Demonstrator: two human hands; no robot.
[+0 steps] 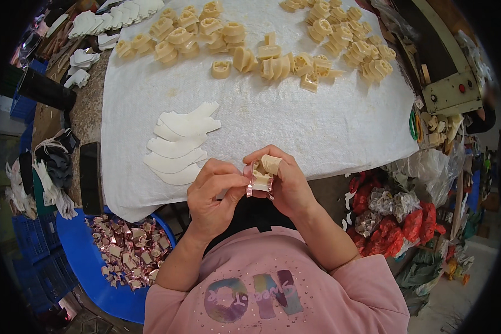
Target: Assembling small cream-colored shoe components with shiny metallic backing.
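Head view, hands: the left hand (214, 192) and right hand (284, 181) both pinch one small cream moulded piece (261, 175) with pink foil, held above the table's near edge.
Done: foil-wrapped pieces fill the blue tub (94, 278).
Left: many bare cream pieces (273, 61) lie on the white cloth (328, 122).
Axis: the held piece looks roughly upright; its facing is unclear.

White cloth (317, 122) w/ cream pcs (339, 33); blue tub (83, 250).
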